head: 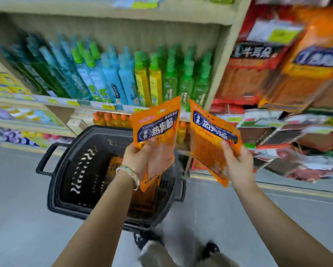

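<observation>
Looks partway done to me: left hand (136,160) grips the left packet (156,128) and right hand (239,164) grips the right packet (210,132), both mid-frame above the black basket (104,130), which already holds one orange pack (142,199), so both still need dropping in.

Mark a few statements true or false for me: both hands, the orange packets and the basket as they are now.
1. The left hand grips an orange packet, the left packet. True.
2. The right hand holds nothing. False: it grips a second orange packet, the right packet.
3. The black basket stands on the floor below the hands. True.
4. The basket has nothing in it. False: another orange packet, the basket packet, lies inside.
5. The shelf bottles are all red. False: they are green, blue and yellow.
</observation>
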Available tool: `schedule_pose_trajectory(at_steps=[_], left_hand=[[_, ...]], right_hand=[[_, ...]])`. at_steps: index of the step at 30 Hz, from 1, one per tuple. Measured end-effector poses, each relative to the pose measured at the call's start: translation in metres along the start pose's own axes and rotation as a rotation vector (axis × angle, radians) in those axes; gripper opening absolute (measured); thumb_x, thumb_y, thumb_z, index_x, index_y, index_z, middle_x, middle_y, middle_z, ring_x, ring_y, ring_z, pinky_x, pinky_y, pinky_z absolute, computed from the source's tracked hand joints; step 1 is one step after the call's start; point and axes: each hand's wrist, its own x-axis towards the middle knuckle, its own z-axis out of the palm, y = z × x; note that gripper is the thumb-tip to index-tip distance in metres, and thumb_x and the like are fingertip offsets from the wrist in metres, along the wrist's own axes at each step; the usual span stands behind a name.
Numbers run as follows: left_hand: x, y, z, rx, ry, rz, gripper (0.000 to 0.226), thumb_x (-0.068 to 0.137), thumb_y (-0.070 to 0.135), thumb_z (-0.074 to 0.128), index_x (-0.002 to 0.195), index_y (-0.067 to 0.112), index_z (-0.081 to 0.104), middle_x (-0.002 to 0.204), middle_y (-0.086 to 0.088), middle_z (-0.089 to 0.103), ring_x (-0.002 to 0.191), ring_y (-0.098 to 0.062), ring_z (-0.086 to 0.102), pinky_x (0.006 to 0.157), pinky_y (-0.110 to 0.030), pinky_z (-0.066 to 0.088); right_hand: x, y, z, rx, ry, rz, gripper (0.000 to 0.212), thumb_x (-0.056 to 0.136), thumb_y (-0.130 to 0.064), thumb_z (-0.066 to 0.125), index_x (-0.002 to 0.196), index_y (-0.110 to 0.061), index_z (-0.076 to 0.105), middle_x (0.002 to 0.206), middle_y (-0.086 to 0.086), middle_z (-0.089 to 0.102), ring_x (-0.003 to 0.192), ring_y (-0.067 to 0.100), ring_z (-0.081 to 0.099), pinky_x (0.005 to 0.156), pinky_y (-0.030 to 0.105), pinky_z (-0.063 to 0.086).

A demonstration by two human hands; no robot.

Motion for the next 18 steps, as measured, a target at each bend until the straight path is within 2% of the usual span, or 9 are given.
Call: schedule_pose_trajectory(at_steps=[3, 4, 5, 6, 8, 11, 14, 15, 18], left_hand=[[-0.014, 0.03, 0.058, 0.014, 0.015, 0.115, 0.025, 0.086, 0.045, 0.061, 0.075, 0.022, 0.064, 0.065, 0.025, 0.059, 0.076, -0.006, 0.06, 0.058, -0.015, 0.041], [-0.019, 0.044, 0.077, 0.003, 0.043, 0.147, 0.027, 0.085, 0.051, 0.059, 0.081, 0.032, 0.04, 0.072, 0.021, 0.059, 0.087, -0.015, 0.06, 0.066, -0.021, 0.038], [-0.023, 0.057, 0.095, -0.014, 0.048, 0.155, 0.073, 0.083, 0.058, 0.057, 0.112, -0.008, 0.044, 0.084, 0.01, 0.063, 0.098, -0.024, 0.059, 0.072, -0.025, 0.034], [-0.025, 0.068, 0.114, -0.017, 0.027, 0.152, 0.073, 0.081, 0.065, 0.054, 0.116, 0.002, 0.058, 0.104, -0.004, 0.064, 0.105, -0.029, 0.056, 0.076, -0.028, 0.032], [-0.033, 0.093, 0.143, 0.025, 0.037, 0.167, 0.09, 0.081, 0.071, 0.046, 0.13, -0.005, 0.046, 0.13, -0.02, 0.052, 0.108, -0.03, 0.052, 0.082, -0.031, 0.031], [-0.041, 0.13, 0.176, -0.015, 0.018, 0.231, 0.07, 0.085, 0.066, 0.044, 0.12, 0.006, 0.057, 0.128, -0.013, 0.056, 0.111, -0.023, 0.053, 0.088, -0.026, 0.034], [-0.049, 0.17, 0.197, -0.076, -0.062, 0.397, 0.034, 0.09, 0.051, 0.051, 0.079, 0.021, 0.063, 0.074, 0.017, 0.07, 0.077, 0.007, 0.064, 0.07, -0.009, 0.046], [-0.052, 0.183, 0.202, -0.104, -0.098, 0.452, 0.028, 0.09, 0.047, 0.054, 0.079, 0.024, 0.064, 0.071, 0.02, 0.07, 0.074, 0.01, 0.064, 0.068, -0.009, 0.048], [-0.052, 0.22, 0.213, -0.151, -0.136, 0.562, 0.014, 0.087, 0.039, 0.062, 0.081, 0.03, 0.071, 0.094, 0.006, 0.073, 0.094, -0.015, 0.068, 0.085, -0.034, 0.053]], right_hand=[[0.027, -0.02, -0.07, -0.012, 0.09, -0.041, 0.018, 0.094, -0.026, 0.057, 0.091, -0.011, 0.067, 0.094, 0.011, 0.07, 0.085, 0.015, 0.059, 0.081, 0.032, 0.047], [0.038, -0.025, -0.092, -0.022, 0.12, -0.062, 0.027, 0.095, -0.03, 0.055, 0.088, -0.006, 0.065, 0.094, 0.019, 0.069, 0.081, 0.022, 0.06, 0.08, 0.036, 0.047], [0.047, -0.031, -0.113, -0.03, 0.148, -0.084, 0.036, 0.096, -0.033, 0.053, 0.087, 0.0, 0.063, 0.094, 0.026, 0.066, 0.08, 0.03, 0.059, 0.078, 0.038, 0.046], [0.056, -0.038, -0.133, -0.038, 0.176, -0.108, 0.042, 0.097, -0.036, 0.05, 0.087, 0.003, 0.061, 0.092, 0.029, 0.064, 0.076, 0.031, 0.057, 0.073, 0.037, 0.044], [0.073, -0.054, -0.166, -0.047, 0.215, -0.175, 0.043, 0.098, -0.036, 0.047, 0.076, -0.001, 0.059, 0.067, 0.019, 0.059, 0.06, 0.011, 0.047, 0.06, 0.032, 0.034], [0.095, -0.081, -0.202, -0.045, 0.236, -0.292, 0.044, 0.099, -0.032, 0.046, 0.073, 0.002, 0.056, 0.058, 0.008, 0.05, 0.055, 0.006, 0.039, 0.055, 0.029, 0.03], [0.117, -0.111, -0.228, -0.043, 0.264, -0.429, 0.028, 0.1, -0.029, 0.046, 0.089, -0.008, 0.059, 0.08, 0.006, 0.061, 0.075, 0.009, 0.053, 0.069, 0.028, 0.036], [0.125, -0.122, -0.235, -0.025, 0.265, -0.466, 0.023, 0.099, -0.03, 0.045, 0.092, -0.013, 0.059, 0.082, 0.002, 0.061, 0.077, 0.004, 0.053, 0.071, 0.028, 0.037], [0.149, -0.16, -0.252, 0.105, 0.289, -0.503, 0.02, 0.095, -0.035, 0.046, 0.089, -0.021, 0.059, 0.085, -0.003, 0.058, 0.077, 0.005, 0.051, 0.071, 0.031, 0.04]])
